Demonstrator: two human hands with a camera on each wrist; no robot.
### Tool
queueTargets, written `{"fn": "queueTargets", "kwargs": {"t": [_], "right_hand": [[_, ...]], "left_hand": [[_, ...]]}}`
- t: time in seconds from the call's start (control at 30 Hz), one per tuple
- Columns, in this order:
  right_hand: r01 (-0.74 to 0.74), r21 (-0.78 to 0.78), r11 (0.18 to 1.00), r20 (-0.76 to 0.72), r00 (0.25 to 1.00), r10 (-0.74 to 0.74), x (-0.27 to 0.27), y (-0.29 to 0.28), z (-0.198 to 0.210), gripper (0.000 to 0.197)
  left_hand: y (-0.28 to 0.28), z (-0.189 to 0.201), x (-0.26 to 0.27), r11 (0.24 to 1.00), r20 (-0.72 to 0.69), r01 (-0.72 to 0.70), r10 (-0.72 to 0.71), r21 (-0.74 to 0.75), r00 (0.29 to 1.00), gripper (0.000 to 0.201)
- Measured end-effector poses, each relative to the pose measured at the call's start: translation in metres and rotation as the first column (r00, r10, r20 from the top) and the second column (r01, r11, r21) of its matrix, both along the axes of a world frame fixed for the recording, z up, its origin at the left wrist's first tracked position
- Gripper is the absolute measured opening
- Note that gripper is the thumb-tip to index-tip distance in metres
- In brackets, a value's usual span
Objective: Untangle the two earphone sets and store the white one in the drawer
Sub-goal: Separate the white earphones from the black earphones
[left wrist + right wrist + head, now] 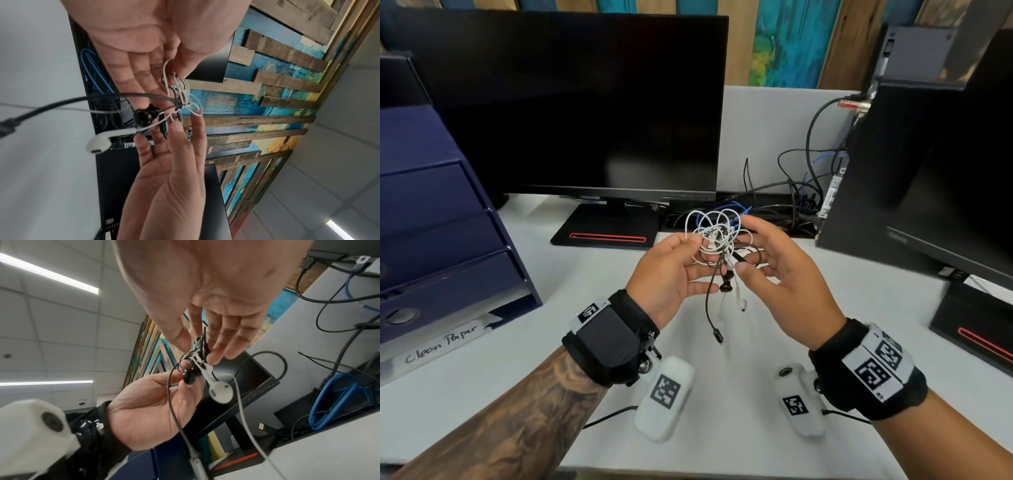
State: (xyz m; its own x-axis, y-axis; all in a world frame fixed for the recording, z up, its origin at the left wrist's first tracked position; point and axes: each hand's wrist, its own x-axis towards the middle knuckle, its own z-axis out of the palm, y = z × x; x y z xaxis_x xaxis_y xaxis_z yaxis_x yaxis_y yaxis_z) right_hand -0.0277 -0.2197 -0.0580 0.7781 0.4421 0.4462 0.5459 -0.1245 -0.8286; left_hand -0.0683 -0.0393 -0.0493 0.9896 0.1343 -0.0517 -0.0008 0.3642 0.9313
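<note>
A tangle of earphones (717,236), white loops knotted with black cable, hangs in the air above the desk between both hands. My left hand (697,255) pinches its left side; in the left wrist view my left hand (172,76) has thumb and fingers on white cable. My right hand (748,246) pinches the knot from the right, and the right wrist view shows my right hand (198,348) with thumb and fingers closed on it. A black earbud (726,284), a white earbud (741,303) and a black plug (717,337) dangle below. The navy drawer unit (441,240) stands at the left, drawers shut.
A dark monitor (585,102) stands behind the hands, its base (606,229) on the white desk (722,377). A second monitor (945,171) is at the right. Loose black and blue cables (791,198) lie at the back. A handwritten paper label (441,346) sits below the drawers.
</note>
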Motion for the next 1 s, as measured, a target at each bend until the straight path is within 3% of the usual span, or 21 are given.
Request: {"fn": "queueTargets", "kwargs": {"t": [0.13, 0.4, 0.5, 0.63, 0.7, 0.8, 0.93, 1.0], "right_hand": [[-0.001, -0.063, 0.998, 0.029, 1.000, 0.003, 0.000, 0.002, -0.004, 0.057], [0.118, -0.073, 0.990, 0.049, 0.992, -0.114, 0.010, -0.004, -0.001, 0.008], [0.140, -0.070, 0.988, 0.032, 0.990, -0.138, 0.012, -0.006, -0.001, 0.008], [0.129, -0.063, 0.990, -0.023, 0.991, -0.130, 0.013, -0.006, 0.000, 0.013], [0.116, -0.067, 0.991, -0.032, 0.992, -0.119, 0.012, -0.006, 0.000, 0.016], [0.120, -0.080, 0.990, -0.022, 0.992, -0.123, 0.011, -0.006, -0.001, 0.020], [0.142, -0.095, 0.985, 0.012, 0.990, -0.142, 0.012, -0.007, 0.001, 0.023], [0.151, -0.110, 0.982, 0.013, 0.989, -0.150, 0.011, -0.007, 0.002, 0.024]], "left_hand": [[-0.003, -0.006, 0.000, 0.995, -0.015, 0.033, -0.031, 0.091, 0.999, 0.019], [0.003, -0.004, 0.003, 0.980, -0.015, 0.041, -0.039, 0.192, 0.999, 0.019], [0.003, -0.004, 0.004, 0.983, -0.012, -0.009, 0.012, 0.182, 1.000, 0.011], [0.004, -0.006, 0.006, 0.941, 0.047, -0.136, 0.127, 0.311, 0.991, 0.023], [0.005, -0.005, 0.004, 0.917, 0.102, -0.116, 0.083, 0.383, 0.991, 0.033], [0.003, -0.004, 0.001, 0.860, 0.183, -0.071, -0.027, 0.506, 0.983, 0.032], [0.005, -0.007, 0.003, 0.790, 0.172, -0.020, -0.109, 0.613, 0.979, 0.031], [0.007, -0.008, 0.004, 0.800, 0.162, -0.002, -0.120, 0.600, 0.979, 0.029]]}}
